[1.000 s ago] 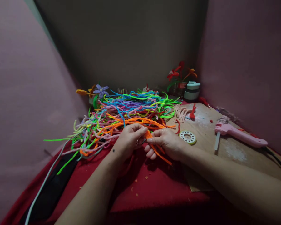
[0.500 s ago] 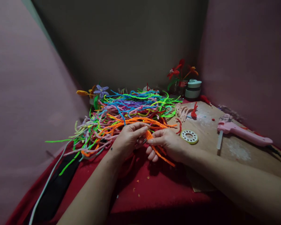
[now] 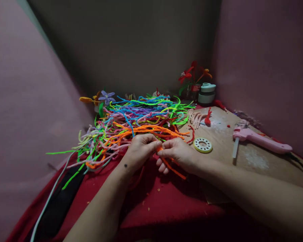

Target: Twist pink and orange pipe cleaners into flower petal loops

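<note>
Between my two hands is an orange pipe cleaner piece, folded or bundled at the top, with loose ends trailing down to the right. My left hand pinches its upper end between thumb and forefinger. My right hand grips it just beside, fingertips almost touching those of the left, the other fingers curled below. Most of the orange bundle is hidden by the fingers. Right behind the hands lies a heap of loose pipe cleaners in many colours, with orange ones nearest.
On a brown board at right lie a pink glue gun, a yellow-rimmed white ring and a red piece. A lidded jar and red flowers stand behind. A white cable crosses a black cloth at left.
Both hands have drawn closer together, and my fingers now cover more of the orange bundle. A dark tip seen between the fingers before is hidden. The view has shifted slightly.
</note>
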Demonstrator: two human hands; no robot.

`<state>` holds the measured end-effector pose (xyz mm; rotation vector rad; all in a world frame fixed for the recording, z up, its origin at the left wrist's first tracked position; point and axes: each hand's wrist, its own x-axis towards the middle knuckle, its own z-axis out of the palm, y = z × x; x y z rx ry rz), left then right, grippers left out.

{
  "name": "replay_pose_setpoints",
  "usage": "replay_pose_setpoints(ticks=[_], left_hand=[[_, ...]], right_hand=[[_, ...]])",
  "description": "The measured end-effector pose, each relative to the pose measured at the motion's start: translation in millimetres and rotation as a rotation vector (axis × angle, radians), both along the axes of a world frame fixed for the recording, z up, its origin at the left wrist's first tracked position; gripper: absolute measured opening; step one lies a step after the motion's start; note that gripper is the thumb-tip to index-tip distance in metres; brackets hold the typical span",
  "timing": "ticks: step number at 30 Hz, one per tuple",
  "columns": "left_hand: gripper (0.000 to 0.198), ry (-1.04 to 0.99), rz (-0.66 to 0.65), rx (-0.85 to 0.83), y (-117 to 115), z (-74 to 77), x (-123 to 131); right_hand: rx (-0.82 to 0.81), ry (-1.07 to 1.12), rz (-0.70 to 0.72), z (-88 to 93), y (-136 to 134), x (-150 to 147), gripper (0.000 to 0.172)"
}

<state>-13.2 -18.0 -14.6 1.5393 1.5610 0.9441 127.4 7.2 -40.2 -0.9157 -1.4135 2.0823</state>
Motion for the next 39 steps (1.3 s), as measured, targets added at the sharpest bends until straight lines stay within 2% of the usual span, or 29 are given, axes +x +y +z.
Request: replay_pose_setpoints(ticks=[3, 5, 10, 14, 17, 22, 25, 29, 34, 36, 39], left_hand=[[0.020, -0.245, -0.050, -0.107, 1, -2.4, -3], [0.020, -0.306, -0.067, -0.108, 2, -3.2, -6], [0.023, -0.324, -0.080, -0.124, 2, -0.6, -8], [0.022, -0.220, -0.068, -0.095, 1, 1.3, -3], [0.023, -0.189, -0.043, -0.055, 0, -0.3, 1], [0.026, -0.325, -0.010, -0.036, 1, -5.2, 0], [0.020, -0.320, 0.043, 0.033, 1, -5.7, 1], [0.011, -0.143, 0.023, 0.337, 0, -8.2, 3], [0.021, 0.415, -0.198, 0.781, 3, -20.4, -1], [0.024, 0.586, -0.269, 0.881, 4, -25.4, -3], [0.022, 0.670, -0.307, 0.948, 3, -27.8, -3]], right_hand=[[0.017, 0.007, -0.003, 0.6, 0, 1, 0.011], [0.006, 0.033, 0.026, 0.6, 1, 2, 0.010], [-0.085, 0.182, 0.115, -1.5, 3, 4, 0.019], [-0.130, 0.159, 0.124, -3.3, 3, 4, 0.007], [-0.116, 0.138, 0.119, -3.3, 4, 4, 0.006], [-0.072, 0.241, -0.071, -2.7, 9, 4, 0.006], [-0.083, 0.343, -0.220, -3.7, 13, 4, 0.008], [-0.094, 0.472, -0.333, -2.8, 18, 4, 0.011], [-0.188, 0.526, -0.377, -1.1, 23, 5, 0.011], [-0.223, 0.540, -0.385, -1.4, 25, 5, 0.014], [-0.247, 0.531, -0.414, -1.2, 27, 6, 0.016]])
